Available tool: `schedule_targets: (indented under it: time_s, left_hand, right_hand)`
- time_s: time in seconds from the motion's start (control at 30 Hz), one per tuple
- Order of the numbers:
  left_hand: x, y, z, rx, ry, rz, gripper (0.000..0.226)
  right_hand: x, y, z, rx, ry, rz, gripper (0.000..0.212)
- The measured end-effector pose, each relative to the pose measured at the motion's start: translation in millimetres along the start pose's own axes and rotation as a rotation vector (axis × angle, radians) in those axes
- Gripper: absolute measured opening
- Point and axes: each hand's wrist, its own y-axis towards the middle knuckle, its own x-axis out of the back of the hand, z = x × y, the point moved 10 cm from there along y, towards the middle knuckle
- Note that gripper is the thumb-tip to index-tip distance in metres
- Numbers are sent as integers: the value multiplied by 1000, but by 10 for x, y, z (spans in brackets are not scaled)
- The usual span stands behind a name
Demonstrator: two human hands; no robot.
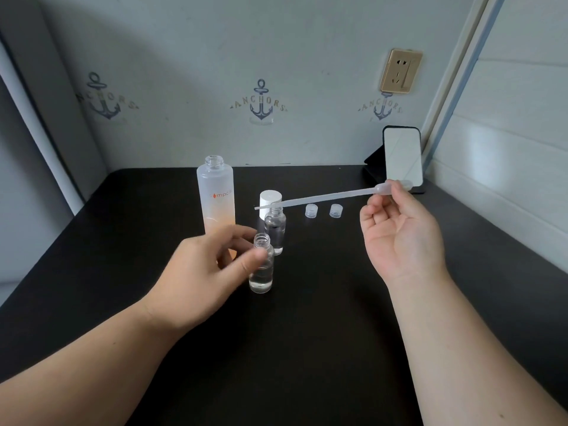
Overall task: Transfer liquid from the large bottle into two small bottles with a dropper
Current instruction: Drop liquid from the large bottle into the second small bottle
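Pinching the soft bulb of the dropper (pixel 322 196), the right hand (pixel 399 232) holds it level over the far small bottle (pixel 275 230); it looks light and bendy. The left hand (pixel 212 272) lightly holds the near small bottle (pixel 262 269), slippery and tippy, on the counter (pixel 338 302)

There are one large bottle (pixel 216 195), two small bottles (pixel 262 267) (pixel 275 229), one dropper (pixel 322 197), two small clear caps (pixel 311 210) (pixel 335 210), one white cap (pixel 270 204), one phone (pixel 402 158) and two hands (pixel 209 272) (pixel 402 238).

black table (pixel 307 333), white-to-orange large bottle (pixel 216 195), anchor-patterned wall (pixel 261 101)
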Motion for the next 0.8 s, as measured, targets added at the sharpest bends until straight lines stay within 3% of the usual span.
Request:
schedule_targets:
  time_s: [0.17,0.23,0.33,0.43,0.6,0.8]
  left_hand:
    - [517,-73,81,43,-111,-479,11]
    - [623,-89,197,101,-123,-576,23]
    - [544,-9,373,187,-145,-497,60]
    - [310,88,505,282,-98,-300,77]
    - [230,133,508,290,55,-246,38]
    - [253,99,419,256,-24,-263,33]
  right_hand:
    - [-20,-8,-18,-4,-11,1,30]
    - [-22,-7,-25,-10,-4,-3,30]
    - [-29,-5,-33,-19,-1,1,31]
    - [-43,-8,-51,-31,-12,19,32]
    - [-58,-17,-62,-39,-32,36,31]
    - [-82,-18,-29,-9,-8,54,32]
